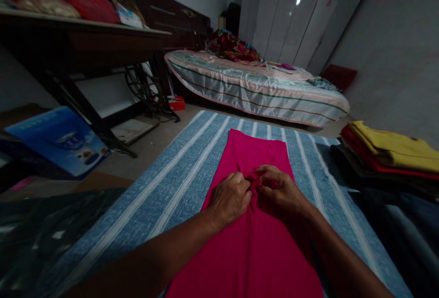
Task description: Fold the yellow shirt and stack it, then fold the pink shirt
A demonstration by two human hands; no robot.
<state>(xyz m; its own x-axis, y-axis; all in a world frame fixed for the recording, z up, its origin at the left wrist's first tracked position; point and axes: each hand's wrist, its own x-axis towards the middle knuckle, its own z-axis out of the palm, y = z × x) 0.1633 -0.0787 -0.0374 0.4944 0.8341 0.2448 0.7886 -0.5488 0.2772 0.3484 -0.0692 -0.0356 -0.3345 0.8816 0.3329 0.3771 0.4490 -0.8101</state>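
A bright pink garment (254,243) lies lengthwise on a blue cloth with white stripes (171,188), its narrower end pointing away from me. Near the middle of it, my left hand (232,197) has its fingers curled closed on a bunched bit of the fabric. Just to the right, my right hand (279,188) pinches the same gathered spot between thumb and fingers. Small folds run out from between the two hands. Whether the garment is a top or trousers, I cannot tell.
Folded clothes, a yellow one (398,147) on top, are stacked at right. Dark garments (394,225) lie nearer. A bed (257,83) stands beyond the striped cloth. At left are a treadle sewing table (85,37) and a blue box (61,140).
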